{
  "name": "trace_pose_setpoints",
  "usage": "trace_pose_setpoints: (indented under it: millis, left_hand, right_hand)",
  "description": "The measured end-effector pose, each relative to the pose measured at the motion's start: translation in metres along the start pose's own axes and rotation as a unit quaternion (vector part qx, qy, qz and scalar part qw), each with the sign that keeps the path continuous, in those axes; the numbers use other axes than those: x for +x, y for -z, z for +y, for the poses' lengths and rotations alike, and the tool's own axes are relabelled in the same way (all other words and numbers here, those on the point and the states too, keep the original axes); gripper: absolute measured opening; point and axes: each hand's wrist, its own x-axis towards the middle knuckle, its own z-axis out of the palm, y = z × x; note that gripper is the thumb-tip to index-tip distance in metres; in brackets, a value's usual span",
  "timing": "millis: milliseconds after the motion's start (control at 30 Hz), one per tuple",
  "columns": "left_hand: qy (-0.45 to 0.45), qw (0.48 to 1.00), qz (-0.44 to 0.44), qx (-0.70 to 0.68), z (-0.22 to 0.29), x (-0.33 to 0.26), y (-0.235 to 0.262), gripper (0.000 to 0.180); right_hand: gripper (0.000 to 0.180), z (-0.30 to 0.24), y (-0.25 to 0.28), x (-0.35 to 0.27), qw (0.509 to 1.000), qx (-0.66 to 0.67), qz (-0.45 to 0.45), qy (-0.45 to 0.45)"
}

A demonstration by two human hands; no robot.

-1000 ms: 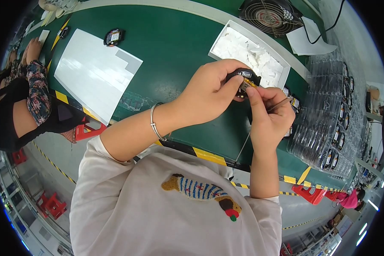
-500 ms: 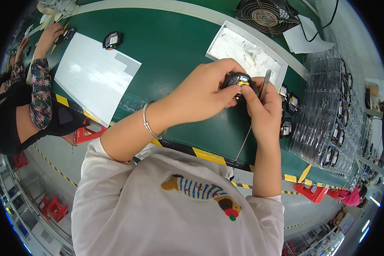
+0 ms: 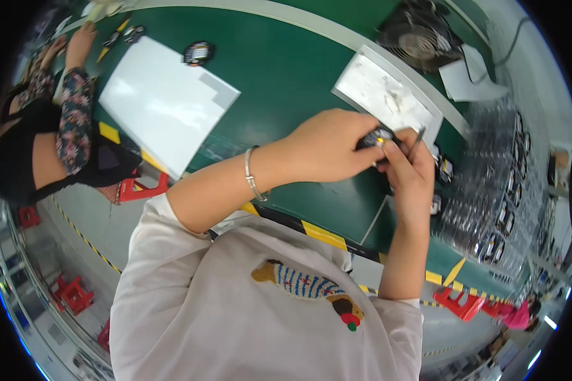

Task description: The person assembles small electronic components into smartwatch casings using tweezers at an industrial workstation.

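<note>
My left hand [image 3: 329, 146], with a bracelet at the wrist, is closed around a small black rounded device [image 3: 371, 137]. A yellow spot shows on the device's upper face. My right hand [image 3: 412, 170] pinches at the device's right side, thumb near the yellow spot. A slim grey metal tool [image 3: 421, 133] also sits in the right hand, its end sticking up past the fingers. The rest of the tool is hidden by the hand, and blur hides fine detail on the device.
Beyond my hands is a white tray [image 3: 356, 86] with white scraps. Clear plastic trays [image 3: 473, 197] of black devices are stacked right, near loose devices [image 3: 445, 170]. A fan [image 3: 419, 41] stands at the back. Left are a white sheet [image 3: 165, 101], another device [image 3: 198, 53] and a co-worker's arm [image 3: 76, 120].
The whole view has shifted, so my hands and the table sit farther right. The metal tool shows less above my right hand. The co-worker's hand has moved away from a dark device.
</note>
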Motion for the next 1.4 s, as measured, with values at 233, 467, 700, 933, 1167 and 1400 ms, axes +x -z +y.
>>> trace_pose_setpoints:
  millis: [233, 467, 700, 933, 1167, 1400]
  left_hand:
    - [0.029, 0.95, 0.145, 0.276, -0.015, -0.024, 0.11, 0.024]
    - [0.207, 0.896, 0.217, 0.327, -0.106, -0.062, 0.198, 0.041]
    - [0.164, 0.968, 0.181, 0.053, -0.096, -0.037, 0.162, 0.022]
    - [0.107, 0.933, -0.036, -0.343, 0.0, -0.022, 0.049, 0.027]
    - [0.104, 0.903, 0.026, -0.417, 0.023, 0.0, 0.006, 0.03]
    - [0.023, 0.92, 0.087, -0.381, 0.013, 0.0, -0.018, 0.032]
  right_hand:
    - [0.016, 0.009, 0.03, -0.017, 0.948, -0.317, -0.029, -0.011]
    - [0.024, -0.014, 0.02, -0.019, 0.862, -0.498, 0.096, 0.016]
    - [0.016, -0.013, 0.022, -0.021, 0.898, -0.405, 0.157, 0.068]
    - [0.016, -0.015, -0.022, -0.026, 0.988, -0.075, 0.037, 0.134]
    - [0.015, -0.013, 0.008, -0.028, 0.935, -0.242, 0.155, 0.206]
    - [0.012, -0.001, 0.003, -0.02, 0.841, -0.46, 0.188, 0.214]
